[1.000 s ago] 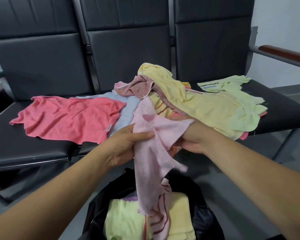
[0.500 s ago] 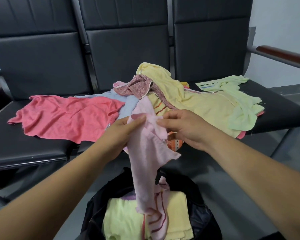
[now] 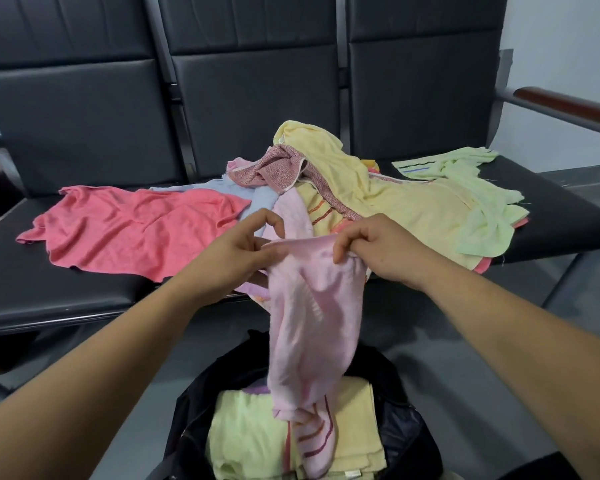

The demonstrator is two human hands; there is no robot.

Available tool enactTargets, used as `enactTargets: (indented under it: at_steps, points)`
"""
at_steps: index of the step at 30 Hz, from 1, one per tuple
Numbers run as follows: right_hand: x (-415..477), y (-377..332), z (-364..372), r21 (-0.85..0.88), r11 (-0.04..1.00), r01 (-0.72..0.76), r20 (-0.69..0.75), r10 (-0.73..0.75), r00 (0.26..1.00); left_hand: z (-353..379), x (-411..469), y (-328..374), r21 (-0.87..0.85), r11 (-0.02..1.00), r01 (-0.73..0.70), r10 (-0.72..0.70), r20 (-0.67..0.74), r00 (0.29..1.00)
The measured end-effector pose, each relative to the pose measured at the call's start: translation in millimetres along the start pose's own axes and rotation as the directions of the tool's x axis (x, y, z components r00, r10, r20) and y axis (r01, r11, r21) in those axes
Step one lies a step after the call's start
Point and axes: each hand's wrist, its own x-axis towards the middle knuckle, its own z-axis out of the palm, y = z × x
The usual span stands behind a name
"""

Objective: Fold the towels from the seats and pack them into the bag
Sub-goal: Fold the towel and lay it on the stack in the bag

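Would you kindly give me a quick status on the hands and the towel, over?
Top edge of pink towel pinched by left hand and right hand. Hangs unfolded over bag. Behind, loose towels heaped on seats.

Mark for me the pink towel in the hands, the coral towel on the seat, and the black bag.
pink towel (image 3: 312, 306), head view, middle of the hanging cloth
coral towel (image 3: 136, 230), head view, centre of the spread cloth
black bag (image 3: 409, 434), head view, dark inner wall on the right

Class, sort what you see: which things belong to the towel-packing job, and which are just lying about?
Job: left hand, right hand, both pinching the pink towel; coral towel; yellow towel; green towel; black bag; seats.
Not part of it: wooden armrest; wall.
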Motion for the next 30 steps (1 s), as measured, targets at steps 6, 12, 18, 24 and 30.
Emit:
enactTargets:
  at_steps: [6,12,18,24,30]
  points:
    - [-6.9,-8.4,8.6,-0.045,0.999,0.007,0.236,0.004,0.972,-1.5,2.6,-0.7,0.005,1.0,-0.012,0.012,-0.015,1.0]
    - [-6.8,-3.0,35.2,-0.045,0.998,0.036,0.28,-0.022,0.96,-2.9,6.3,2.2,-0.083,0.997,-0.006,-0.001,-0.083,0.997]
    - [-6.0,-0.9,18.7,-0.081,0.995,0.052,0.174,-0.037,0.984,-19.2,-2.0,6.7,0.451,0.893,-0.012,0.045,-0.062,0.997]
    - [-5.3,0.5,8.9,-0.195,0.975,0.107,0.102,-0.088,0.991,-26.4,-3.9,10.5,0.601,0.799,-0.026,0.003,0.039,0.999]
    - [-4.2,-1.7,-0.2,-0.129,0.986,0.104,0.021,-0.102,0.995,-38.6,1.7,4.9,0.653,0.756,0.044,0.045,-0.119,0.992]
